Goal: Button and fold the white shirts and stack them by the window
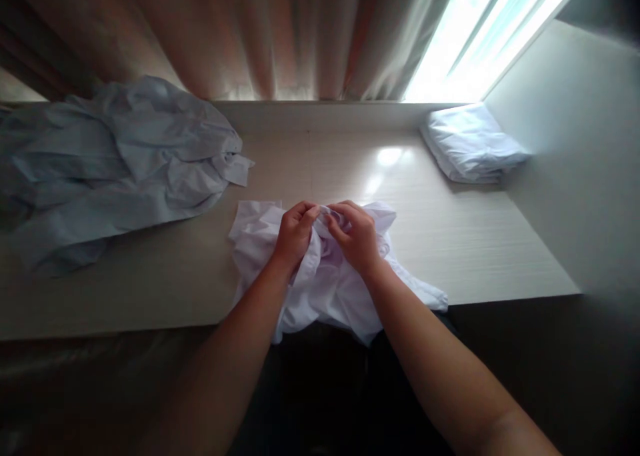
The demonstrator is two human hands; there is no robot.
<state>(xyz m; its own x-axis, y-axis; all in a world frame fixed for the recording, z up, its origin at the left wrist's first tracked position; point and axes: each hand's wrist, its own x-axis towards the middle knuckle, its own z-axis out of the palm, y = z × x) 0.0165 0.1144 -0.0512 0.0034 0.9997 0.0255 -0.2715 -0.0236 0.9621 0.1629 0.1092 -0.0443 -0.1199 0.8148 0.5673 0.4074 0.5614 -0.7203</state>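
- Pinching the white cloth (343, 293) with their fingers (347, 209) are the left hand (294, 235) and the right hand (361, 239), close together.
- I see this cloth bunched on the tabletop (490, 243), partly over its front edge.
- Farther left I see a crumpled white shirt (140, 156); at far right, folded white fabric (473, 139).

Daylight enters through the blown-out window (475, 36) between one and two o'clock, its details washed to white. Glare spots shine toward two o'clock on the tabletop (475, 249), which dims toward nine. The curtain (280, 36) at twelve glows a dull brown, darkening toward ten. Centrally, the white cloth (330, 303) is fairly well lit, but its fine folds look smeared. Six o'clock sinks almost to black; outer edges are soft and stretched.
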